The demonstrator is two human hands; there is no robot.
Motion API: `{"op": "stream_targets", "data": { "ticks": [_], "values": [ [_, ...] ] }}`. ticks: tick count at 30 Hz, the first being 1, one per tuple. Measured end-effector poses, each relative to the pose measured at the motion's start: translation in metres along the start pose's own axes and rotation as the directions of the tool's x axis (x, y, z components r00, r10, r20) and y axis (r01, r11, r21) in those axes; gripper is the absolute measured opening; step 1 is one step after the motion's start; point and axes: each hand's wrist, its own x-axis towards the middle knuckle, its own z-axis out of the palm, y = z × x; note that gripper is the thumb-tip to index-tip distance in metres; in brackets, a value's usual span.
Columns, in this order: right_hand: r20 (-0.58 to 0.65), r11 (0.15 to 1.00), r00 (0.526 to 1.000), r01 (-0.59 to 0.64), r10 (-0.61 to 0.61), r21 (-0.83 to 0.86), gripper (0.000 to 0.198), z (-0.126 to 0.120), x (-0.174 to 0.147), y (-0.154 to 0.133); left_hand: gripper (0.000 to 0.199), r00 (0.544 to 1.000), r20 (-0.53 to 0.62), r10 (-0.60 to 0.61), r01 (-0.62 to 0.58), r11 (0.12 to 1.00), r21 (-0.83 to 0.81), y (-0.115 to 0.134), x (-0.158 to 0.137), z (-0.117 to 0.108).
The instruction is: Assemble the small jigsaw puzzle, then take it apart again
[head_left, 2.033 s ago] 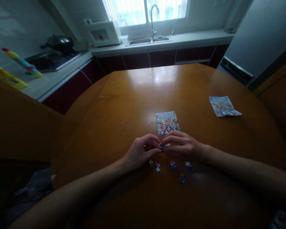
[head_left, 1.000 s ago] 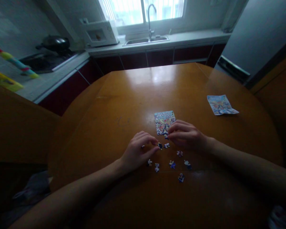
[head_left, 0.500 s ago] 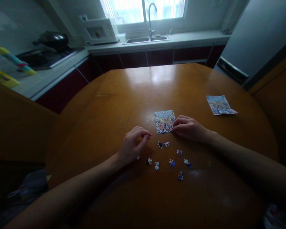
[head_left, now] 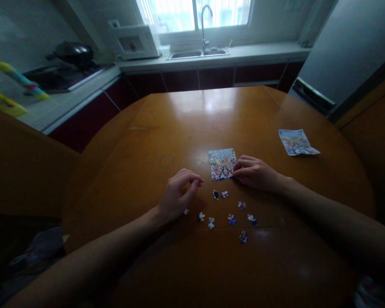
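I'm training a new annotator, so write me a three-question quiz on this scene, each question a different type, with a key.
1. Multiple choice: where are the fingertips of the bare right hand?
A. At the white, boxy microwave
B. At the lower right corner of the flat, rectangular, multicoloured jigsaw puzzle
C. At the curved metal tap

2. True or false: the bare left hand is apart from the jigsaw puzzle.

3. Fill in: on the brown wooden table, the small, knobbed loose pieces lie ____ to the person than the jigsaw puzzle.

Key: 1. B; 2. True; 3. nearer

The table is glossy wood, the faucet metal, the sheet paper.
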Motion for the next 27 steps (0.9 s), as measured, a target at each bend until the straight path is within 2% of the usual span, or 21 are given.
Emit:
{"op": "stream_targets", "data": {
  "ticks": [6, 11, 14, 17, 23, 27],
  "values": [
    [0.029, 0.999, 0.998, -0.05, 0.05, -0.005, 0.012, -0.005, 0.002, -0.0047, 0.016, 1.0, -0.019, 0.008, -0.007, 1.0, 0.01, 0.0016, 0.0, -0.0005],
    [-0.122, 0.993, 0.986, -0.114, 0.115, 0.012, 0.015, -0.0071, 0.0015, -0.0023, 0.016, 0.999, -0.032, 0.018, -0.018, 1.0, 0.01, 0.0005, 0.0009, -0.0017],
    [-0.168, 0.992, 0.977, -0.126, 0.128, 0.026, 0.021, -0.0065, 0.0002, 0.0007, 0.016, 0.999, -0.044, 0.008, -0.008, 1.0, 0.005, -0.0012, 0.0014, -0.0027],
    [-0.154, 0.992, 0.981, -0.116, 0.121, 0.039, 0.024, -0.0056, -0.0007, 0.0017, 0.015, 0.999, -0.051, -0.002, 0.002, 1.0, 0.005, -0.002, 0.0019, -0.0033],
    [-0.047, 0.994, 0.994, -0.1, 0.102, 0.04, 0.026, -0.0021, -0.0005, 0.0002, 0.016, 0.999, -0.046, 0.0, 0.0, 1.0, 0.011, -0.0017, 0.0024, -0.0033],
    [-0.082, 0.99, 0.987, -0.14, 0.142, 0.023, 0.031, -0.0002, -0.0007, 0.0016, 0.015, 0.999, -0.046, 0.013, -0.013, 1.0, 0.001, -0.0034, 0.0024, -0.0031]
  ]
}}
